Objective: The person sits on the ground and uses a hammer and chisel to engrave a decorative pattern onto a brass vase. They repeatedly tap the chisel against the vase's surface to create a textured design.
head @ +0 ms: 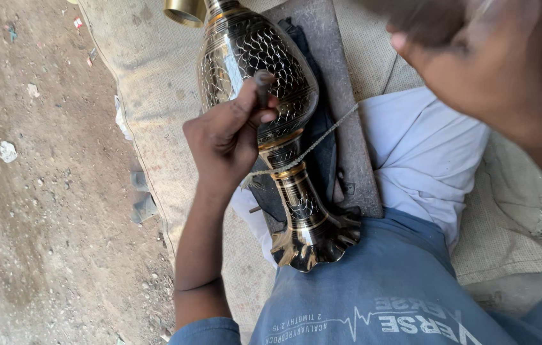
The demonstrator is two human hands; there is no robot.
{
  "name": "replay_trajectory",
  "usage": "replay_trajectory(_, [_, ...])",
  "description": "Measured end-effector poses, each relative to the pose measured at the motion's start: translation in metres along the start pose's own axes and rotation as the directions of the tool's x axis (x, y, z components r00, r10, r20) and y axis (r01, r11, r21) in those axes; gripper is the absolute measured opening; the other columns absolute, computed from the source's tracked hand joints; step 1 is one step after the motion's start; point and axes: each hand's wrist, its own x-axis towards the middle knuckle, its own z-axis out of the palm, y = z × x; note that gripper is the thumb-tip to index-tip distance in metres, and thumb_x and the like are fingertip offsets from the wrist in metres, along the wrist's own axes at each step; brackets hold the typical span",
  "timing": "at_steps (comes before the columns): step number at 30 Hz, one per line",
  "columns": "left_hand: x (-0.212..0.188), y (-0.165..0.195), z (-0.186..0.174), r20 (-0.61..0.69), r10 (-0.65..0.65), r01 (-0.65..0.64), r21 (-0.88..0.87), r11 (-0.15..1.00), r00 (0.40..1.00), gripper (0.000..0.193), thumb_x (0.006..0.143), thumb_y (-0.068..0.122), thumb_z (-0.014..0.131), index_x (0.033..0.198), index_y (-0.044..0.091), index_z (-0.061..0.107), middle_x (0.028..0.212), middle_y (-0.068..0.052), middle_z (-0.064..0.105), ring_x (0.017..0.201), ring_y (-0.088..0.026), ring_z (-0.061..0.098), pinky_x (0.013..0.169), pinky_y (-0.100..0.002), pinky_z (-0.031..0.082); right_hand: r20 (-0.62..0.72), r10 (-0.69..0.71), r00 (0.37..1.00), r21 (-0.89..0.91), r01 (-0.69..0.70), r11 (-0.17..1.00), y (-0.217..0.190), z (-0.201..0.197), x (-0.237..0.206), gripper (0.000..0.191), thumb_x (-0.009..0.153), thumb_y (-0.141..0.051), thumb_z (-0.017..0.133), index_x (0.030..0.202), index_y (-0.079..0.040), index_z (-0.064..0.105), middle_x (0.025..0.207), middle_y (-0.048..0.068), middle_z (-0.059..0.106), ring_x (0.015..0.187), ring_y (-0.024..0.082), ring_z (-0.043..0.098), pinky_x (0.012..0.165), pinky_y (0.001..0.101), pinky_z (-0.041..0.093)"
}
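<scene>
A tall engraved brass vase (245, 57) lies on its side along a dark stone slab (341, 96), its scalloped foot (316, 239) toward my lap. My left hand (229, 137) rests against the vase's belly and grips a small dark metal punch (263, 86), tip on the patterned surface. My right hand (475, 54) is raised at the upper right, blurred, closed around a dark handle (421, 19) whose far end is out of view. A thin cord (312, 144) runs across the vase's narrow stem.
Coarse sackcloth (150, 96) covers the ground under the slab. A white cloth (418, 153) drapes over my knee. Bare dirt with scattered pebbles and litter (28, 160) lies to the left. A second brass rim (183, 11) shows at the top edge.
</scene>
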Motion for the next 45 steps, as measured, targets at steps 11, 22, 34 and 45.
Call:
replay_trajectory(11, [-0.04, 0.001, 0.052, -0.563, -0.215, 0.067, -0.272, 0.96, 0.798, 0.037, 0.1, 0.0, 0.075, 0.133, 0.011, 0.065, 0.105, -0.009, 0.078, 0.097, -0.014, 0.078, 0.09, -0.028, 0.067, 0.096, -0.091, 0.991, -0.082, 0.099, 0.992, -0.029, -0.018, 0.01, 0.032, 0.082, -0.002, 0.078, 0.113, -0.002, 0.069, 0.088, 0.016, 0.07, 0.076, 0.03, 0.069, 0.065, 0.0401, 0.054])
replay_trajectory(22, [0.024, -0.006, -0.005, 0.203, 0.04, -0.023, -0.089, 0.996, 0.978, 0.043, 0.094, -0.013, 0.069, 0.13, 0.01, 0.07, 0.101, -0.004, 0.082, 0.087, -0.013, 0.081, 0.077, -0.025, 0.067, 0.062, 0.182, 0.981, -0.196, -0.167, 0.966, -0.038, 0.014, -0.004, 0.038, 0.073, -0.007, 0.076, 0.11, -0.008, 0.069, 0.086, 0.013, 0.069, 0.073, 0.033, 0.067, 0.062, 0.0448, 0.051])
replay_trajectory(34, [0.052, 0.001, -0.014, 0.491, 0.146, -0.171, 0.006, 0.985, 0.859, 0.032, 0.083, -0.016, 0.069, 0.101, 0.007, 0.08, 0.092, -0.007, 0.079, 0.08, -0.017, 0.077, 0.068, -0.028, 0.062, -0.162, 0.472, 0.867, 0.554, -0.316, 0.77, -0.042, 0.072, -0.064, 0.038, 0.092, 0.018, 0.075, 0.125, 0.002, 0.064, 0.106, 0.014, 0.072, 0.101, 0.022, 0.072, 0.087, 0.0302, 0.057])
replay_trajectory(45, [0.078, 0.005, -0.013, 0.744, 0.229, -0.323, -0.019, 0.946, 0.628, 0.023, 0.088, -0.001, 0.08, 0.105, 0.014, 0.081, 0.084, -0.005, 0.079, 0.069, -0.015, 0.075, 0.061, -0.032, 0.058, -0.198, 0.569, 0.799, 0.372, -0.476, 0.797, -0.07, 0.12, -0.107, 0.027, 0.093, 0.009, 0.074, 0.115, -0.001, 0.063, 0.096, 0.013, 0.069, 0.089, 0.023, 0.07, 0.084, 0.0343, 0.053])
